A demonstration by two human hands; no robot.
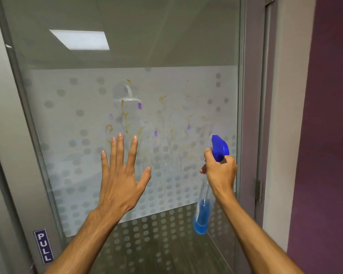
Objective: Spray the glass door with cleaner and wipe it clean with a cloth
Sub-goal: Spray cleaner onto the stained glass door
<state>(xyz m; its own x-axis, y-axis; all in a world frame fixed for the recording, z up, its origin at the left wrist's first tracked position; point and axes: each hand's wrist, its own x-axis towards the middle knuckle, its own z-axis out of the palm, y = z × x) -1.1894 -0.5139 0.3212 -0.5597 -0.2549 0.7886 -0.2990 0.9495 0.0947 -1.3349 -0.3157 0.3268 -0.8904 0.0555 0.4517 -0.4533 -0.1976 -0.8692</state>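
Glass door [166, 56] fills the view, w/ a frosted, dotted band across its middle. Yellow-brown smears [125, 113] and small purple marks [139, 106] sit on that band, above both hands. Left hand [120, 180] is raised flat toward the glass just below the smears, fingers [115, 151] released and spread wide, holding nothing; can't tell if palm touches the glass. Right hand [220, 171] is near the door's right edge, fingers clenched around the neck of a spray bottle [203, 210]. Bottle's blue trigger head [219, 147] sticks up above the fist; clear body w/ blue liquid hangs below it. PULL sign [44, 246] on frame at door's lower left.
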